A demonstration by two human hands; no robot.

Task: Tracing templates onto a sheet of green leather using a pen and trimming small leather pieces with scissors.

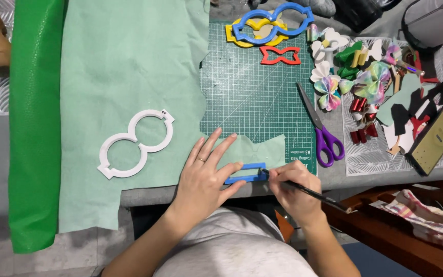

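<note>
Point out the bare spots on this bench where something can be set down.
Free: the green gridded cutting mat between the red bow-shaped template and the left hand; the pale green sheet above the white figure-eight template. Crowded: the right side, around the purple-handled scissors and the pile of finished bows.

blue rectangular template (245,173) | flat on mint sheet (129,66) | black pencil (308,194) at its end
</note>
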